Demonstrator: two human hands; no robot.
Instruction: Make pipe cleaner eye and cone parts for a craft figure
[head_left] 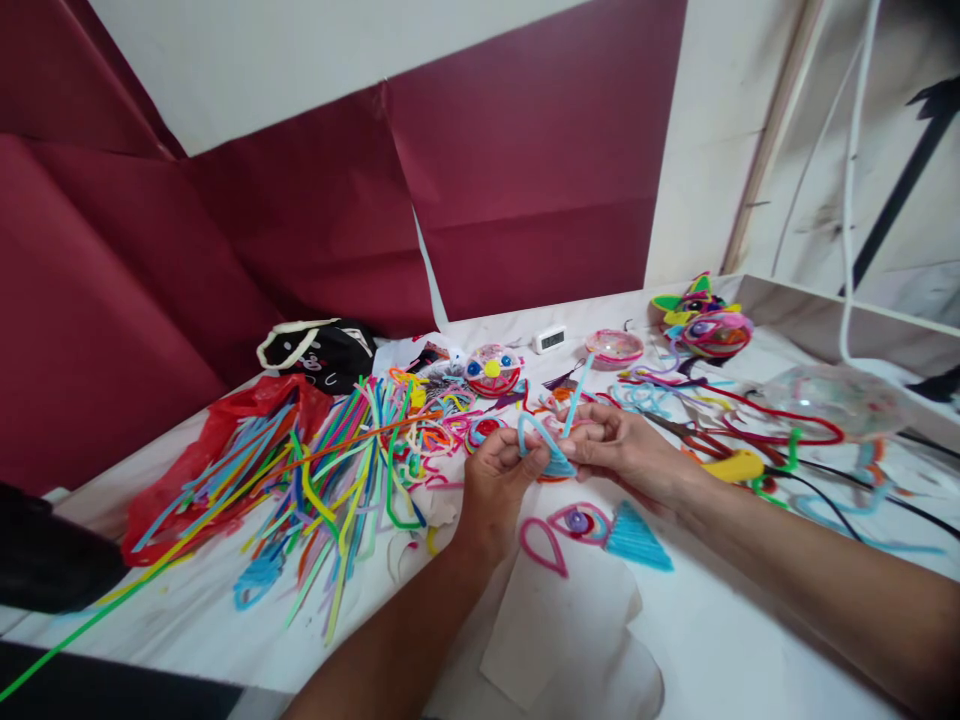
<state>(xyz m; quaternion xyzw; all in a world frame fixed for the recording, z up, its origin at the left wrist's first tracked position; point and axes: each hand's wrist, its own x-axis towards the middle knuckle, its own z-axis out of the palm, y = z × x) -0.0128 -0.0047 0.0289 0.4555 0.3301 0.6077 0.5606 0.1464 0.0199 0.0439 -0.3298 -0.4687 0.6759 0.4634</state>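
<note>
Between my two hands is a light blue pipe cleaner (556,460), bent into a loop with a tightly filled part; one straight end sticks up. My left hand (499,480) pinches its left side. The fingers of my right hand (611,448) close on its right side, near the upright end. On the table just below lie a pink pipe-cleaner loop (544,548), a pink eye shape (579,522) with a purple ball in it, and a filled blue triangle (637,537). A piece of pale paper (525,625) lies nearer to me.
A large heap of coloured pipe cleaners (352,470) and a red plastic bag (161,510) are at left. A yellow-handled tool (735,468) with a cord lies right, near scissors (675,428). Behind stand decorated round pieces (493,370), a small white digital clock (550,340) and a black bag (330,355).
</note>
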